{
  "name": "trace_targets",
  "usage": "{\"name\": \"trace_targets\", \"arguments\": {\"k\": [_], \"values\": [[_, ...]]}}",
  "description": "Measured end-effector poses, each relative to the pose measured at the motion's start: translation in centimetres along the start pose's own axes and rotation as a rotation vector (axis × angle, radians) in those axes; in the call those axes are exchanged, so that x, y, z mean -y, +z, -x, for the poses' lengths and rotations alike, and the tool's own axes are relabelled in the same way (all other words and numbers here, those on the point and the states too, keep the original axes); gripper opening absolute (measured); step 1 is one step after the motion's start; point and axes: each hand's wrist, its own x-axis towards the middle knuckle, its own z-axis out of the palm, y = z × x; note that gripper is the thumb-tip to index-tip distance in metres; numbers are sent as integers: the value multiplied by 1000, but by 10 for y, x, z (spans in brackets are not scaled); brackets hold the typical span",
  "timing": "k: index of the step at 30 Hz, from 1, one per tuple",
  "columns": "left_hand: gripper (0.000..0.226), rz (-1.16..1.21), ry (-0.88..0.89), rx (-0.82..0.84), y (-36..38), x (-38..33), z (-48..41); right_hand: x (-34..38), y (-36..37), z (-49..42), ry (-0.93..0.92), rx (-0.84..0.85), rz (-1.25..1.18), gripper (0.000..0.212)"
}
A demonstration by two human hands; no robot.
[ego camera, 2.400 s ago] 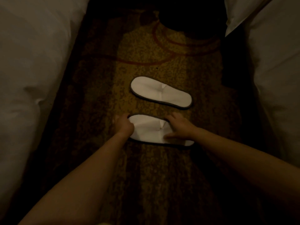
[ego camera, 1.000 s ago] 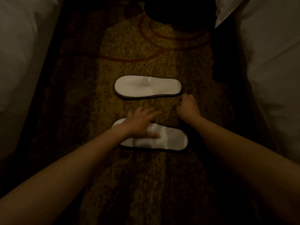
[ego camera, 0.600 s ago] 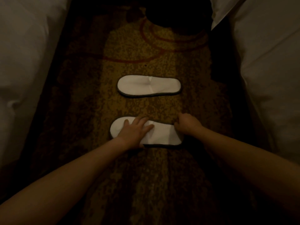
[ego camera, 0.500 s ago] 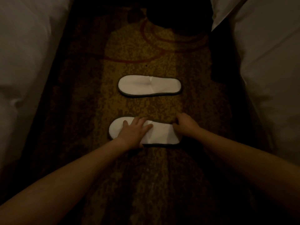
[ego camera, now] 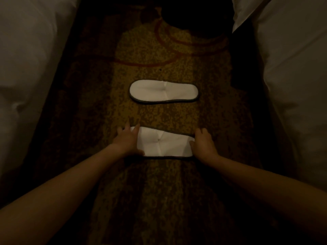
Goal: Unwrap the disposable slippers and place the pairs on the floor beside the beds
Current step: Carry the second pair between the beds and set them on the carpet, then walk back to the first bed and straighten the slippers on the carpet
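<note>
Two white-covered beds, left bed (ego camera: 33,55) and right bed (ego camera: 293,71), flank the patterned carpet (ego camera: 166,200). Far slipper (ego camera: 163,91) lies flat on the carpet, well clear of both hands. Near slipper (ego camera: 165,145) lies flat, closer to the person than the far slipper. Left hand (ego camera: 128,141), fingers spread, presses its one end; right hand (ego camera: 203,145), loosely curled, touches the other.
</note>
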Motion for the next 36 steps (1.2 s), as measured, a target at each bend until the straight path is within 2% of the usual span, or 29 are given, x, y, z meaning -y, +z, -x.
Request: {"name": "trace_targets", "arguments": {"k": [9,11,14,16,19,24,27,32,36], "values": [[113,57,-23,49,-6,-2,-5,-3,-1,-5,-39,-27,96,25],[101,33,20,-45,-19,-4,-8,-1,-6,-8,-48,-67,134,26],[72,-16,90,-212,-40,-14,3,7,-19,-3,-40,-89,211,38],[63,-19,85,-178,-52,-24,21,15,-30,8,-35,-62,230,47],[61,-81,146,-103,-77,-42,54,31,-54,34,-48,-27,225,53],[62,-181,222,-15,-134,-81,119,58,-128,90,-16,8,177,54],[61,-163,218,48,-179,-102,163,70,-189,126,31,7,108,55],[58,-207,226,94,-264,-131,240,81,-302,181,80,28,-18,57],[54,-210,307,89,-334,-173,307,88,-389,231,90,-15,18,55]]}}
